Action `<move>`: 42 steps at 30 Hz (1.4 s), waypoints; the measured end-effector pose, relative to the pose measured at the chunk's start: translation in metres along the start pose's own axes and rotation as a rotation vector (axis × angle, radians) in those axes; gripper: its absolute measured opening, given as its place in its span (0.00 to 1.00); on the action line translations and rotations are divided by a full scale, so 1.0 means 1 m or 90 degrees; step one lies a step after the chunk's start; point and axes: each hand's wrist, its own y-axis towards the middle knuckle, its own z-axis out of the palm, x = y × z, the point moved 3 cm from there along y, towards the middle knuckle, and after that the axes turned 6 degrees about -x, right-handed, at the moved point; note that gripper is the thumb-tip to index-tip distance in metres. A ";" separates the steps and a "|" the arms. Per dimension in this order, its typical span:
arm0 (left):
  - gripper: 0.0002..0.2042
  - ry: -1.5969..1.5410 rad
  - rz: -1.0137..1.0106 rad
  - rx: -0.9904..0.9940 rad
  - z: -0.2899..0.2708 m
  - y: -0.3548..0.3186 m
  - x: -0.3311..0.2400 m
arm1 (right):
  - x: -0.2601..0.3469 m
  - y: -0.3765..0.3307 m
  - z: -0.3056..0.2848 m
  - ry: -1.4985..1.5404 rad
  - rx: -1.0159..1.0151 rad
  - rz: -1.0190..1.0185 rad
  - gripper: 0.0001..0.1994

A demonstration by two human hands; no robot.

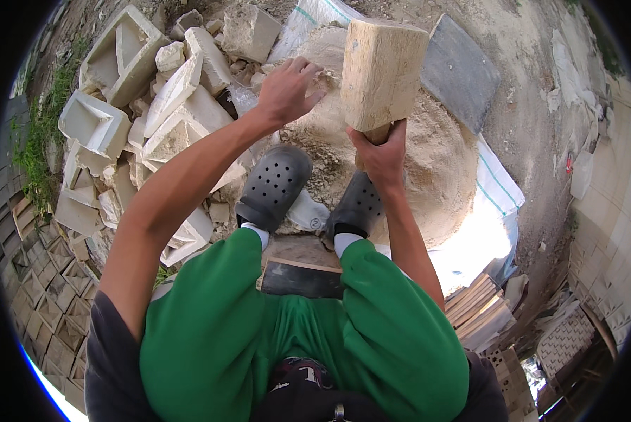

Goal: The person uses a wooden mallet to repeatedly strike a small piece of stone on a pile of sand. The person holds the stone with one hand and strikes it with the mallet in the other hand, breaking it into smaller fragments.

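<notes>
breaking pale sandy stone lump [315, 119]: right hand [380, 151] clenched on raised big wooden block mallet [382, 74], left hand [287, 88] loosely curled, steadying lump; probably next needing clean downward strike away from fingers.

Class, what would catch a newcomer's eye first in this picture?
A big wooden mallet raised at top centre, gripped by the right hand. Beside it, the left hand reaches over a sandy stone block. Pale broken stone pieces lie heaped at left.
</notes>
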 end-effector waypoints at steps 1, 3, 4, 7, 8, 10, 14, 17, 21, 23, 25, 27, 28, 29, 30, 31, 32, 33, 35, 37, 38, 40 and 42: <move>0.22 -0.022 -0.030 -0.023 -0.001 -0.002 -0.001 | -0.008 0.000 0.004 -0.046 0.031 0.059 0.26; 0.22 -0.062 -0.091 -0.066 -0.001 -0.010 -0.001 | -0.022 0.003 0.013 -0.194 0.056 0.133 0.26; 0.23 -0.077 -0.120 -0.063 0.001 -0.015 0.001 | -0.023 0.002 0.022 -0.265 0.073 0.166 0.26; 0.24 -0.130 -0.172 -0.062 0.013 -0.019 -0.001 | -0.012 0.001 0.029 -0.333 -0.015 0.097 0.27; 0.25 -0.128 -0.190 -0.091 0.013 -0.024 0.003 | -0.008 -0.001 0.037 -0.323 -0.034 0.067 0.25; 0.22 -0.170 -0.217 -0.150 0.010 -0.031 0.001 | -0.004 -0.004 0.043 -0.237 -0.119 -0.192 0.24; 0.21 -0.183 -0.201 -0.194 0.011 -0.044 0.005 | -0.039 0.000 0.036 -0.291 -0.057 -0.052 0.23; 0.20 -0.218 -0.187 -0.213 0.015 -0.044 0.005 | -0.042 0.005 0.041 -0.451 -0.009 0.046 0.22; 0.18 -0.244 -0.196 -0.246 0.015 -0.050 0.012 | -0.023 0.003 0.044 -0.228 -0.018 0.124 0.21; 0.17 -0.246 -0.214 -0.251 0.012 -0.050 0.010 | -0.017 -0.004 0.039 -0.151 -0.057 0.088 0.21; 0.16 -0.251 -0.227 -0.228 0.010 -0.048 0.005 | -0.023 -0.003 0.032 -0.203 -0.072 0.050 0.24; 0.15 -0.251 -0.229 -0.225 0.009 -0.045 0.006 | -0.035 0.001 0.029 -0.341 -0.063 0.036 0.25; 0.14 -0.246 -0.226 -0.233 0.010 -0.046 0.008 | -0.032 -0.001 0.033 -0.418 -0.042 0.054 0.25; 0.14 -0.241 -0.222 -0.241 0.011 -0.047 0.011 | -0.033 0.001 0.039 -0.421 -0.010 0.082 0.25; 0.14 -0.229 -0.224 -0.239 0.013 -0.046 0.009 | -0.036 0.006 0.038 -0.428 0.017 0.111 0.24; 0.13 -0.212 -0.224 -0.236 0.012 -0.046 0.011 | -0.025 0.005 0.046 -0.430 0.044 0.141 0.23; 0.13 -0.195 -0.224 -0.233 0.010 -0.047 0.013 | -0.014 0.003 0.047 -0.366 0.053 0.196 0.23; 0.13 -0.189 -0.224 -0.212 0.009 -0.045 0.012 | -0.013 0.005 0.044 -0.358 0.028 0.155 0.23; 0.13 -0.175 -0.218 -0.167 0.008 -0.041 0.012 | -0.018 0.007 0.038 -0.336 -0.028 0.075 0.24; 0.12 -0.160 -0.195 -0.112 0.002 -0.035 0.013 | -0.015 0.003 0.037 -0.274 -0.046 0.053 0.25; 0.12 -0.157 -0.177 -0.093 0.001 -0.032 0.014 | -0.016 0.002 0.036 -0.266 -0.053 0.050 0.25; 0.09 -0.147 -0.136 -0.057 -0.003 -0.027 0.020 | -0.007 -0.002 0.039 -0.256 -0.043 -0.004 0.24; 0.09 -0.115 -0.120 0.020 -0.005 -0.019 0.022 | -0.019 0.001 0.039 -0.332 0.021 0.086 0.23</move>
